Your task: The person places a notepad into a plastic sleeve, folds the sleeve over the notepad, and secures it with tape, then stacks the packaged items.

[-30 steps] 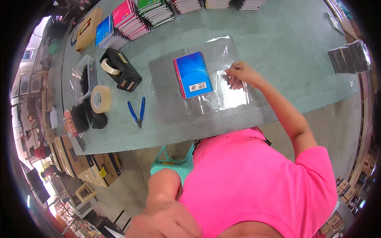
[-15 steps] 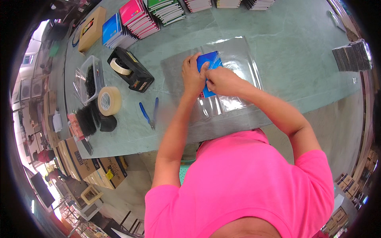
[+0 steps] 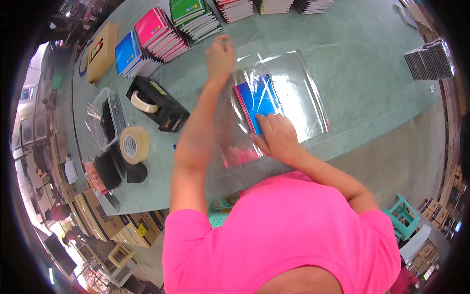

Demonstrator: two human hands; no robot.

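Observation:
A blue notebook (image 3: 260,100) with a red coil binding lies on a clear plastic sheet (image 3: 306,93) on the green table. Bright reflections cross its cover. My right hand (image 3: 280,136) rests on the notebook's near end, fingers spread and pressing down. Beyond the notebook to the left, my left hand (image 3: 220,60) is raised with its fingers curled together. They seem to pinch the sheet's far left part, whose faint edge shows beside the fingertips. The sheet's left side catches a pink reflection near my body.
Stacks of blue (image 3: 131,54), pink (image 3: 155,30) and green notebooks (image 3: 195,18) line the far side. At left stand a black tape dispenser (image 3: 164,105), a tape roll (image 3: 134,145) and a clear plastic box (image 3: 116,115). A bundle of black coils (image 3: 427,62) is at far right.
My left hand has left the notebook and moved away and upward, with the sheet's left side shifting. My right hand has opened and slid to the notebook's near end. The view has shifted slightly.

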